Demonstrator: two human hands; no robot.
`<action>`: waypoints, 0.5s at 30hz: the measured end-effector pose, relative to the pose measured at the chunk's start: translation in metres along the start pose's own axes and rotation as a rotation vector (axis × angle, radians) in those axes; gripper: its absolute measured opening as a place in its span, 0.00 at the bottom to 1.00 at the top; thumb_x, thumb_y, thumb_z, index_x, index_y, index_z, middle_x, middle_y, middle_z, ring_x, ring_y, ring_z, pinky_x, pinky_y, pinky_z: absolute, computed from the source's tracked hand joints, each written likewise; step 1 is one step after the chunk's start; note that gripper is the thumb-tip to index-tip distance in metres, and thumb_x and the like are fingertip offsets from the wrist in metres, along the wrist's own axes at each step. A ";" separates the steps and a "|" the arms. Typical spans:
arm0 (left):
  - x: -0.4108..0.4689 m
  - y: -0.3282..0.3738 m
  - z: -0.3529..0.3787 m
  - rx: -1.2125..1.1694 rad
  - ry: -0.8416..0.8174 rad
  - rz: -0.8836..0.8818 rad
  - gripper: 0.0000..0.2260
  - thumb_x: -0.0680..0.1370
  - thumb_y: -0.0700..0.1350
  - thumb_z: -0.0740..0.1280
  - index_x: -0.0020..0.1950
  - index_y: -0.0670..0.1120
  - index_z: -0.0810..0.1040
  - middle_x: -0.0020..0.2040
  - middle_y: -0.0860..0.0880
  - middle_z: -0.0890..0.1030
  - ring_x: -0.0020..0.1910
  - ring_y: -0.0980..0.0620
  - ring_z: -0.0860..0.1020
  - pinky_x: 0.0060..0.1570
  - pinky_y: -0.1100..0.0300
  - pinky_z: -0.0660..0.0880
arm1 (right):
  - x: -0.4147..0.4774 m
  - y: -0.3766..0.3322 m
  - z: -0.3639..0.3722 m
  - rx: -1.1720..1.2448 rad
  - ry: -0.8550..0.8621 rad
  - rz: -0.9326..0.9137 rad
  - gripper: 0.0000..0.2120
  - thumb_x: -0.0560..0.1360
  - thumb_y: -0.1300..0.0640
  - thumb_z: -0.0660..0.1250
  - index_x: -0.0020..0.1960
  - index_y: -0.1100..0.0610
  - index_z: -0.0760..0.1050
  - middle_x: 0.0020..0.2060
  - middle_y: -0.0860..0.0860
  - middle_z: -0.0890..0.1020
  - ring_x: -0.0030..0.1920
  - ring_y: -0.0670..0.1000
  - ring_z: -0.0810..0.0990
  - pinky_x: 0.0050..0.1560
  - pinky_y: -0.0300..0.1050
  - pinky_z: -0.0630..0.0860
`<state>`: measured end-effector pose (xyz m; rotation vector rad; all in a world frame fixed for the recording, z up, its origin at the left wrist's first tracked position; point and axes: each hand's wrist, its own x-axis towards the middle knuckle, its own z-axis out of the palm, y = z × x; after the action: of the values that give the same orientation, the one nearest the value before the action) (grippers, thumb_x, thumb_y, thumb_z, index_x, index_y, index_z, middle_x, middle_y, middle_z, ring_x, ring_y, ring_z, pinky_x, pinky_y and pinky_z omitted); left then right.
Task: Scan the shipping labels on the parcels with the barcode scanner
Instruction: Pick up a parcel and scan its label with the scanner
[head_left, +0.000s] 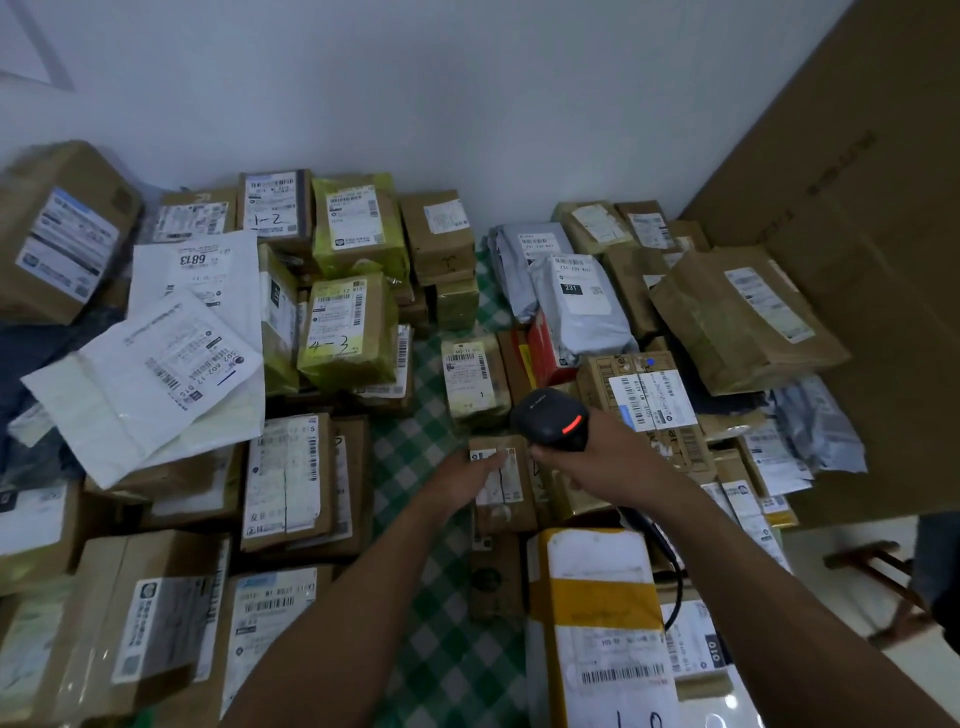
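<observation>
Left fingers (493, 461): nearly straight, lying flat across the top of a small brown parcel (506, 512); they clasp nothing.
Left hand (467, 475): rests on the parcel's left edge, forearm reaching in over the checked cloth.
Right hand (597, 457): wrapped tightly round the handle of the barcode scanner (550, 415).
Barcode scanner: black, a red light glowing on its head, held just above the far right corner of the small brown parcel.
Shipping label (501, 483): white, facing up on the small brown parcel, partly under the left fingertips.
Cable (672, 566): dark, trailing from under the right wrist down beside the forearm.
Yellow-taped parcel (592, 597): long, just on the near side of the small brown parcel, label up.
Worktop (415, 452): covered in a green-and-white checked cloth, showing as a bare strip between two masses of parcels.
Left side: stacked brown boxes, green-taped parcels (348, 327) and white mailers (156, 374).
Right side: grey poly bags (576, 296), brown paper bags and more labelled boxes.
Cardboard sheet (857, 208): large, leaning up at the far right.
</observation>
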<state>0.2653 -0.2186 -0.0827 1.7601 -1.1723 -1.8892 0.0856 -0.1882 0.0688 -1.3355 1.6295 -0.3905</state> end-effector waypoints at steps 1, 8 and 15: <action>0.000 0.005 -0.004 0.036 0.009 0.013 0.11 0.82 0.58 0.67 0.56 0.53 0.83 0.55 0.52 0.86 0.52 0.53 0.84 0.56 0.55 0.79 | 0.002 -0.002 -0.002 0.018 -0.001 0.010 0.12 0.76 0.48 0.75 0.56 0.38 0.76 0.46 0.40 0.83 0.47 0.42 0.82 0.47 0.43 0.80; 0.019 0.064 -0.032 0.212 0.453 0.404 0.22 0.81 0.51 0.71 0.73 0.47 0.74 0.68 0.47 0.77 0.66 0.49 0.76 0.65 0.51 0.75 | 0.025 -0.022 -0.022 0.092 0.034 0.026 0.09 0.77 0.52 0.74 0.56 0.45 0.79 0.43 0.47 0.86 0.40 0.43 0.82 0.31 0.32 0.74; 0.074 0.172 -0.066 0.323 0.635 0.569 0.19 0.82 0.45 0.69 0.72 0.46 0.75 0.72 0.45 0.71 0.72 0.46 0.71 0.67 0.60 0.64 | 0.074 -0.045 -0.039 0.025 0.037 0.015 0.05 0.78 0.47 0.73 0.51 0.45 0.79 0.39 0.49 0.87 0.35 0.47 0.86 0.38 0.41 0.81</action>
<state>0.2607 -0.4001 -0.0027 1.7222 -1.5336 -0.7722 0.0843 -0.2814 0.0866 -1.3035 1.6591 -0.4273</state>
